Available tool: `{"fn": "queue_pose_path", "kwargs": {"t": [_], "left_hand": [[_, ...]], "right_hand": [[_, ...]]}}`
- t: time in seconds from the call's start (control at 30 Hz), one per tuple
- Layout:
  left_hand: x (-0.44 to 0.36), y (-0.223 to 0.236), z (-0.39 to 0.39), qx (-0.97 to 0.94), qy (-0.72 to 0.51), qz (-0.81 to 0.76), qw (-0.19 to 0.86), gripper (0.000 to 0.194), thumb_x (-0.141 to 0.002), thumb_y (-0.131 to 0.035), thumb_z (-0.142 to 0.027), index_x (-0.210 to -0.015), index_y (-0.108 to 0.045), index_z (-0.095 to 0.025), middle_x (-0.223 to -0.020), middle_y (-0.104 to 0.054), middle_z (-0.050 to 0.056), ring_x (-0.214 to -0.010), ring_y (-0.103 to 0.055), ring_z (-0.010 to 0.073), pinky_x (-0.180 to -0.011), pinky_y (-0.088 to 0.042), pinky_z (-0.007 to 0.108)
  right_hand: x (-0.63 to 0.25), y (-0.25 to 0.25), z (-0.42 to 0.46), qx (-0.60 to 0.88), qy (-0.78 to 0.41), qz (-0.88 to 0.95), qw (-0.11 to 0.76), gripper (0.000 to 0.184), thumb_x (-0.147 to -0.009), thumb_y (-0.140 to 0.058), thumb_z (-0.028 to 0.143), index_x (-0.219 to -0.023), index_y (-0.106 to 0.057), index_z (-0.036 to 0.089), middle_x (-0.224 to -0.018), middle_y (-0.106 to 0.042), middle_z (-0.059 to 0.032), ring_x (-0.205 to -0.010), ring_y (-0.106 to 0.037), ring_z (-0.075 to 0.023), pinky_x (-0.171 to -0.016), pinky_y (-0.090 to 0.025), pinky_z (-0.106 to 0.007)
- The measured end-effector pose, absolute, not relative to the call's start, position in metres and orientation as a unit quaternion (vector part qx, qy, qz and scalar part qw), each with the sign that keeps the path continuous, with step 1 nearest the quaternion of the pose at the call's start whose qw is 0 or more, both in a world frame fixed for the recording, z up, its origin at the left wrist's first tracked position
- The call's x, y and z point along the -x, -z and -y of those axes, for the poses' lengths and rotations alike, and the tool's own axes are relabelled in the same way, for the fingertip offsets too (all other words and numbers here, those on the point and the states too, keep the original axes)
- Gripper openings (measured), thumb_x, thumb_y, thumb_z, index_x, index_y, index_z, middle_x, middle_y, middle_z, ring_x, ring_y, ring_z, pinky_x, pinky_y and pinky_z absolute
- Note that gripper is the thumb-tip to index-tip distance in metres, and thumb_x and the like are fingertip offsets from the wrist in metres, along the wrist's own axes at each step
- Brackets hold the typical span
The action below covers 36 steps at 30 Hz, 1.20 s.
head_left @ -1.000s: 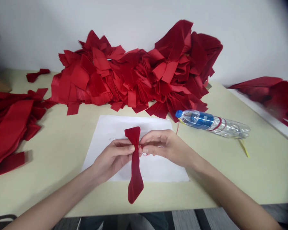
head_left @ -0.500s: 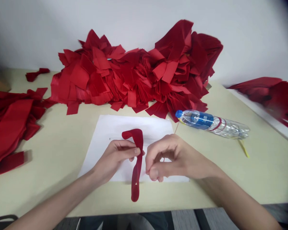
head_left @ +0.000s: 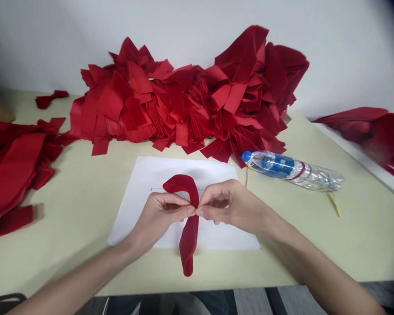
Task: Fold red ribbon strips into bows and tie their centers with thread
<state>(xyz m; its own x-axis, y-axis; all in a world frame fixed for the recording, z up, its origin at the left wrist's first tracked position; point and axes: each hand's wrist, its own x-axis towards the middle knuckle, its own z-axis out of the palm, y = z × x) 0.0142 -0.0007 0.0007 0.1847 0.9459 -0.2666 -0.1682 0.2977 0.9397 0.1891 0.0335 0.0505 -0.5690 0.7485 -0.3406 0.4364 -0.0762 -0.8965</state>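
A red velvety ribbon [head_left: 188, 243] is pinched at its narrow middle by my left hand [head_left: 166, 214]. Its upper end curls over to the left and its lower part hangs as a flattened loop. My right hand [head_left: 230, 205] is closed in a pinch at the ribbon's right edge, its fingertips meeting those of the left. A thin red thread [head_left: 247, 175] runs from near the bottle's cap down behind my right hand; the stretch between the fingers is hidden. Beneath both hands lies a white paper sheet [head_left: 134, 201] with printed lines.
A plastic bottle [head_left: 277, 165] with a blue cap and red thread wound on it lies to the right. Along the wall rises a big heap of red ribbon pieces [head_left: 184, 105]. More red strips [head_left: 16, 166] lie at left, and others [head_left: 374, 131] at far right on a white edge.
My right hand has moved left and up to meet the ribbon at my left fingertips. The ribbon's upper end has swung left, and its lower loop has turned broader side forward.
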Motion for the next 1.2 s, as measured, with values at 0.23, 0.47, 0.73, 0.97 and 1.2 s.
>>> {"fn": "queue_pose_path", "kwargs": {"t": [0.23, 0.47, 0.73, 0.97, 1.2], "left_hand": [[-0.017, -0.004, 0.001, -0.414, -0.431, -0.483, 0.640, 0.006, -0.057, -0.076, -0.015, -0.055, -0.070, -0.017, -0.051, -0.060, -0.001, -0.050, -0.049, 0.0100, -0.050, -0.043, 0.023], [-0.017, 0.001, 0.003, -0.445, -0.430, -0.479, 0.623, 0.009, -0.060, -0.075, -0.018, -0.054, -0.068, -0.016, -0.051, -0.055, -0.001, -0.051, -0.045, 0.0098, -0.048, -0.039, 0.023], [-0.015, 0.005, 0.005, -0.456, -0.407, -0.472, 0.636, 0.006, -0.058, -0.076, -0.016, -0.059, -0.070, -0.017, -0.058, -0.060, -0.001, -0.057, -0.049, 0.0109, -0.056, -0.042, 0.024], [-0.012, -0.005, 0.003, -0.445, -0.367, -0.453, 0.680, 0.008, -0.058, -0.076, -0.014, -0.060, -0.068, -0.016, -0.059, -0.060, -0.003, -0.056, -0.050, 0.0087, -0.057, -0.043, 0.021], [-0.013, -0.002, 0.004, -0.449, -0.374, -0.479, 0.656, 0.019, -0.048, -0.078, -0.007, -0.059, -0.065, -0.015, -0.058, -0.061, -0.003, -0.057, -0.054, 0.0105, -0.057, -0.044, 0.021]], "right_hand": [[-0.193, -0.048, -0.034, 0.447, -0.585, 0.669, 0.103, 0.008, -0.072, -0.058, 0.020, -0.067, -0.060, 0.015, -0.058, -0.054, 0.0027, -0.050, -0.048, -0.0059, -0.048, -0.041, -0.019], [-0.196, -0.046, -0.035, 0.455, -0.563, 0.686, 0.069, 0.015, -0.074, -0.057, 0.028, -0.069, -0.060, 0.015, -0.057, -0.054, 0.0015, -0.050, -0.047, -0.0068, -0.046, -0.038, -0.019], [-0.197, -0.047, -0.036, 0.453, -0.544, 0.705, 0.049, 0.016, -0.073, -0.059, 0.030, -0.066, -0.060, 0.015, -0.055, -0.055, 0.0029, -0.049, -0.045, -0.0057, -0.045, -0.034, -0.018], [-0.196, -0.049, -0.036, 0.450, -0.547, 0.704, 0.039, 0.013, -0.073, -0.057, 0.025, -0.064, -0.058, 0.016, -0.052, -0.051, 0.0047, -0.049, -0.044, -0.0050, -0.044, -0.033, -0.017], [-0.195, -0.040, -0.034, 0.443, -0.560, 0.699, 0.041, 0.013, -0.074, -0.055, 0.023, -0.063, -0.056, 0.016, -0.054, -0.052, 0.0044, -0.050, -0.047, -0.0058, -0.046, -0.035, -0.018]]}}
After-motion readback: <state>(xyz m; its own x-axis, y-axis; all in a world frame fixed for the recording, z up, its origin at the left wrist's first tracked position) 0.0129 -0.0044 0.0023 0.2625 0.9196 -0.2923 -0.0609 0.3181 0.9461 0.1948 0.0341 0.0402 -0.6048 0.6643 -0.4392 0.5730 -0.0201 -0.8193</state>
